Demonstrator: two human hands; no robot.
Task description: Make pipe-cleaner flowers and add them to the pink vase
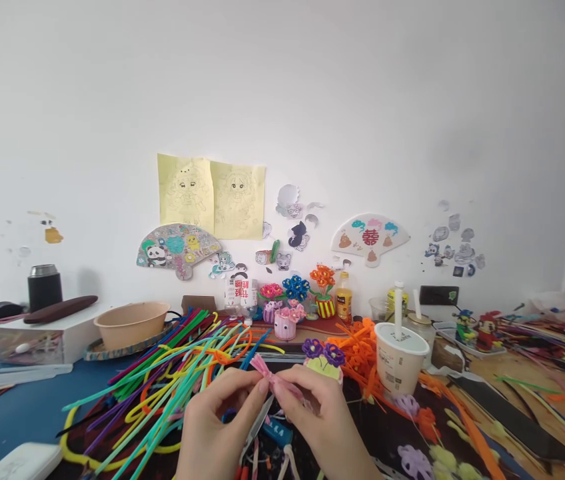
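Basically, both hands are busy mid-surface (82, 387) w/ one pink fuzzy bundle (260, 365), held up just above the clutter; call that the clock's centre, 12 being toward the wall. L grip (212, 423), at approx 8 o'clock, is pinched on it btwn thumb & forefinger; R grip (330, 417), at approx 4, is likewise clenched on it, thumb on the near side, & a bit of pink shows past R fingers. The two thumb tips sit v. close together. Bundle's frayed end points to approx 11. At 6, btwn the wrists, there's a metal blade (256, 428), partly hidden, plus a blue item (278, 432) w/ white lettering (can't read it). At 9, a big heap of multicol. fuzzy stems (182, 380); a bit past it, nearer 10, a tan bowl (132, 327) & then a black flask (45, 290). At 1, a small pink pot (285, 327) w/ a face & pink flowers. At approx 2-3, purple flowers (333, 355), an orange fuzzy pile (360, 347) behind them, then a lidded cup (398, 367) w/ a fat white straw. Toward 4, lavender flower pcs (415, 461). At 8, near the edge, a white device (25, 461). On the wall, approx 11-12, yellow drawings (187, 193).
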